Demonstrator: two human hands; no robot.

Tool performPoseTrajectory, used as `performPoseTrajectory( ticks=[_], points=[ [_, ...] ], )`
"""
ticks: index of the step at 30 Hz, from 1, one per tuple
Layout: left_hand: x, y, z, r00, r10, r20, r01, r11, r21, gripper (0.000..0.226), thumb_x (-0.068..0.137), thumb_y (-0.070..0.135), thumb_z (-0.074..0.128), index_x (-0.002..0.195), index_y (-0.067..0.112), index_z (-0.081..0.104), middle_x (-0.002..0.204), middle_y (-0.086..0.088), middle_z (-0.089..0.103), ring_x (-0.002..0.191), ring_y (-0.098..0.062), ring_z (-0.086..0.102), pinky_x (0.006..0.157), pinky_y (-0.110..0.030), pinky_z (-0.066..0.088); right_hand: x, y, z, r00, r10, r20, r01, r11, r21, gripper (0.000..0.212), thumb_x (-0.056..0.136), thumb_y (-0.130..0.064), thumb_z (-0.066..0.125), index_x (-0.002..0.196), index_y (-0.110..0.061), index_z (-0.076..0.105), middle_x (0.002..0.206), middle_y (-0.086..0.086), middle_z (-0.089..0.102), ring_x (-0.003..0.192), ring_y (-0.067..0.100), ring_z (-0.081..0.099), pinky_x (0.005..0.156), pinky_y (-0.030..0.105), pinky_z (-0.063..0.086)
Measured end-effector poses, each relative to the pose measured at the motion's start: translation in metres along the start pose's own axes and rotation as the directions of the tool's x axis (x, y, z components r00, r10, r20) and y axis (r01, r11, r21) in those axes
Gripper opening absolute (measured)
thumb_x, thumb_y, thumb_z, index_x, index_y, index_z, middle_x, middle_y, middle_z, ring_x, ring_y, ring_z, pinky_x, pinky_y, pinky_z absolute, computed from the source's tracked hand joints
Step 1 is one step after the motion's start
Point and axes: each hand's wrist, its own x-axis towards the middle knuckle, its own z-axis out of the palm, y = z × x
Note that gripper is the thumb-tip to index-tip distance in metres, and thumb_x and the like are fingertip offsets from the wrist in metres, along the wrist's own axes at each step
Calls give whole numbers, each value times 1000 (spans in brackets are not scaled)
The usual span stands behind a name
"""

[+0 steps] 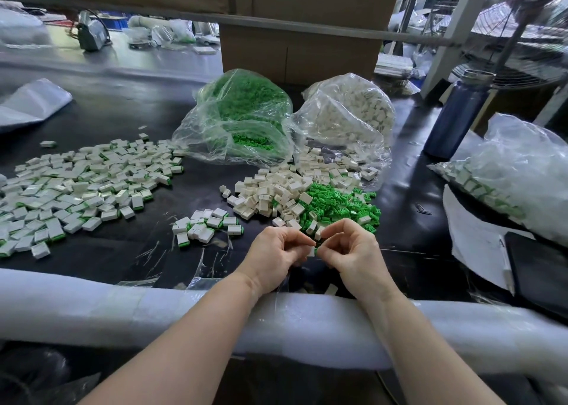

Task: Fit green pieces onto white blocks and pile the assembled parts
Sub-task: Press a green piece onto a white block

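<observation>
— Step in hand? Fitting, by the look: left hand (pixel 274 252) pinching a white block (pixel 311 251) at the fingertips, right hand (pixel 350 248) pinching at its right edge, presumably on a green piece, though only a sliver of green showing there. Both hands curled and meeting above the near edge of the black tabletop (pixel 408 171).

— Next move? Probably a firm squeeze to seat the piece, then a toss left onto the small heap of assembled parts (pixel 203 227), just beside the hands; larger spread of finished parts (pixel 76 186) further left.

— Supplies? Loose white blocks (pixel 270 195) and loose green pieces (pixel 338 204) heaped just beyond the fingers, touching one another, spilling from two clear crinkled bags (pixel 239 121).

— Materials? Hard moulded plastic, blocks boxy and matt white, green pieces small and toothed. Soft white foam roll (pixel 123 309) padding the near edge under the forearms.
</observation>
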Motion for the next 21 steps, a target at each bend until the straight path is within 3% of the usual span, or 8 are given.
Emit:
performPoseTrajectory(
  ticks=[6, 10, 17, 21],
  points=[
    [-1, 0, 0, 1000, -8, 23, 8, 1000, 13, 15, 85, -2, 62, 82, 12, 69, 71, 0, 62, 65, -12, 56, 73, -21, 52, 0, 1, 0, 1000, -6, 2, 6, 1000, 21, 30, 71, 13, 68, 68, -14, 56, 66, -2, 59, 55, -2, 52, 54, 12, 43],
    [-1, -1, 0, 1000, -3, 28, 2, 1000, 24, 20, 84, -1, 63, 77, 17, 67, 68, 4, 62, 62, -7, 56, 69, -16, 51, 1, 1, -1, 1000, 2, 9, -2, 1000, 4, 32, 70, 13, 69, 64, -15, 56, 65, -1, 58, 53, -2, 51, 54, 14, 43],
    [0, -1, -1, 999, 23, 34, -26, 995, 94, 13, 84, 0, 63, 82, 11, 69, 69, 3, 63, 65, -12, 58, 71, -19, 51, 0, 3, -3, 999, 24, 23, -24, 1000, 20, 30, 69, 12, 69, 63, -14, 56, 61, 0, 58, 54, 7, 52, 53, 20, 44],
    [0, -2, -1, 997, 42, 63, -50, 991, 120, 12, 84, 0, 64, 84, 10, 70, 69, 5, 62, 65, -7, 57, 70, -14, 49, 0, 2, -3, 999, 28, 41, -30, 999, 34, 31, 69, 13, 70, 62, -14, 56, 57, -5, 58, 52, 5, 52, 52, 19, 44]
  ],
)
